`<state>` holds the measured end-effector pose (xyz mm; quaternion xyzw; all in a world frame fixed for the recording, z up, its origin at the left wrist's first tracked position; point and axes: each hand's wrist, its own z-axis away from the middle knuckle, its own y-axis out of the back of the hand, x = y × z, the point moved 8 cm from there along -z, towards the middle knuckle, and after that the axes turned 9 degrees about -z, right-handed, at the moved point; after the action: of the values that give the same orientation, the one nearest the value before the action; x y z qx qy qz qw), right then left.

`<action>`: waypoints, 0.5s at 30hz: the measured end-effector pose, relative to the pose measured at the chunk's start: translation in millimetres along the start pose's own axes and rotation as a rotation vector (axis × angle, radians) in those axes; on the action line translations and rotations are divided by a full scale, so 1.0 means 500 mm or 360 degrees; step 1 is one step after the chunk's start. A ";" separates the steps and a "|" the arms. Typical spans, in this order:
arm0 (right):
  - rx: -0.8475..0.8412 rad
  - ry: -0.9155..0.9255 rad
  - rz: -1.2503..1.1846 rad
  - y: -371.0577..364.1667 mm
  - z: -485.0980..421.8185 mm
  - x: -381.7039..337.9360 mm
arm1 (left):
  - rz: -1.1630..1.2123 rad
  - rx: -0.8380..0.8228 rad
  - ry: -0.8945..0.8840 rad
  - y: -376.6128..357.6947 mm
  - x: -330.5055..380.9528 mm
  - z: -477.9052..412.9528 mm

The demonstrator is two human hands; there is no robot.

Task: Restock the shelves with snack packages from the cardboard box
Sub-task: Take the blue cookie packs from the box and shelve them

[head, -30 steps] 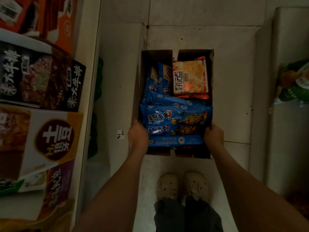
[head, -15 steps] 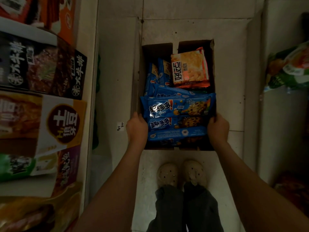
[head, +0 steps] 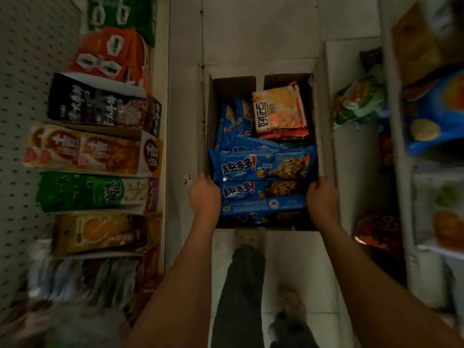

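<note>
Two hands (head: 204, 194) (head: 322, 198) gripping cardboard box (head: 209, 121) (shelves (head: 160, 96) flanking)

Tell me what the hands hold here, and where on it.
Both hold the cardboard box of snack packages: left hand on its left side wall, right hand on its right side wall, both near the person's end.

Left shelf (head: 160, 71) carries snack boxes (head: 100, 151); right shelf (head: 351, 151) chip bags (head: 361, 101).

L hand (head: 204, 194) & R hand (head: 322, 197) clenched, both arms extended fwd
</note>
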<state>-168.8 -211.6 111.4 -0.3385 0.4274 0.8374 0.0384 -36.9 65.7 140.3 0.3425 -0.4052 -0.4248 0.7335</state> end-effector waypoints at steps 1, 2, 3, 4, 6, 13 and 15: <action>0.0011 0.0007 0.0000 0.023 0.022 0.002 | -0.0012 0.0017 -0.0009 0.014 -0.001 0.028; 0.0014 0.0014 0.0000 0.044 0.044 0.004 | -0.0012 0.0031 -0.0020 0.027 -0.001 0.057; 0.0031 0.0027 0.0001 0.072 0.075 0.012 | -0.0017 0.0046 -0.0038 0.038 -0.007 0.096; 0.0029 0.0029 0.0009 0.092 0.101 0.020 | -0.0014 0.0060 -0.0054 0.047 -0.013 0.130; 0.0018 0.0020 0.0002 0.129 0.156 0.039 | 0.0020 0.0073 -0.0054 0.061 -0.033 0.196; -0.0064 -0.0025 0.0040 0.234 0.381 0.152 | -0.0079 0.0058 -0.0038 0.099 -0.147 0.450; -0.0085 -0.0009 0.0069 0.266 0.456 0.183 | -0.0140 0.0034 -0.0032 0.119 -0.185 0.537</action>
<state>-407.8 -147.2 240.8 -0.3277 0.4121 0.8501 0.0124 -283.0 130.6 279.8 0.3637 -0.4016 -0.4557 0.7063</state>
